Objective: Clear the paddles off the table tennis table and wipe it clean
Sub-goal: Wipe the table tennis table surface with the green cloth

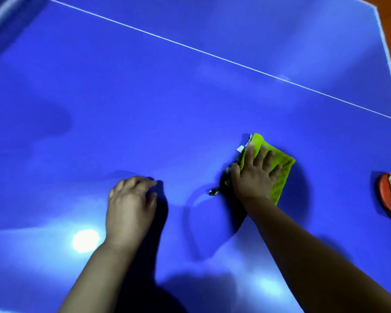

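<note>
Head view: wiping step, right hand (255, 177) fingers spread flat on cloth (281, 188) mid-right, left hand (131, 204) loosely curled; next, probably clearing right-edge paddle (387, 195).

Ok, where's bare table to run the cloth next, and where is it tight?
The blue table is bare from the left hand and the right hand, pressing the green cloth, up to the white line and beyond it, and left of the left hand too. Tighter: right of the cloth, where an orange-rimmed object lies at the frame's edge.
</note>
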A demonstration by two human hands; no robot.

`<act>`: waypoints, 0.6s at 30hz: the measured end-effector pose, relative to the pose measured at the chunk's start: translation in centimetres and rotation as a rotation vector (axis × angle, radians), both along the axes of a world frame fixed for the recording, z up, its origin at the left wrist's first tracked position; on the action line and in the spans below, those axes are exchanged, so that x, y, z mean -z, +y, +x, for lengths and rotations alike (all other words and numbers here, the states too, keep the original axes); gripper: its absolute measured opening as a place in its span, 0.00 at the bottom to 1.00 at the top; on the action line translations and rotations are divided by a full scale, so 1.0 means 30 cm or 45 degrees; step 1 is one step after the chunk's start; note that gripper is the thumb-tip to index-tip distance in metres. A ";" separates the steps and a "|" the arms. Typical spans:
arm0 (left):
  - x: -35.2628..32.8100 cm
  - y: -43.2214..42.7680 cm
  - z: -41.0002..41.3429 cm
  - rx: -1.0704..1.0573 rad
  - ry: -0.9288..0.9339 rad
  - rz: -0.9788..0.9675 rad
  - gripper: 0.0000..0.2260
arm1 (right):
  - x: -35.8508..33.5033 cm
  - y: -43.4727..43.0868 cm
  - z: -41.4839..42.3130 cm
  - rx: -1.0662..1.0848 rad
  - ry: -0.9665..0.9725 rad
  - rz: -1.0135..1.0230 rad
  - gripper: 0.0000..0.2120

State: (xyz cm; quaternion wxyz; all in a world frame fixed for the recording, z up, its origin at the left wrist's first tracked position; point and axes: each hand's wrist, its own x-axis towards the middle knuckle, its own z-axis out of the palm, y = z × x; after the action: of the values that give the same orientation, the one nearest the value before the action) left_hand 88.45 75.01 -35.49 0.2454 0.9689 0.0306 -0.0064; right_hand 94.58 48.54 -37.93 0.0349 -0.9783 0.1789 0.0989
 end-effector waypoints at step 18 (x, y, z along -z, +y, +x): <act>0.008 0.617 -0.404 -0.425 -0.007 0.071 0.12 | -0.001 1.106 -0.203 -1.039 0.051 -0.018 0.36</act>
State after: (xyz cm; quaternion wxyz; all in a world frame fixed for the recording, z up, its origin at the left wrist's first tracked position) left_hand 76.34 93.53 -35.74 0.2160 0.9568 0.1908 0.0379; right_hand 88.47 81.72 -37.89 -0.0174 -0.9670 -0.2226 0.1223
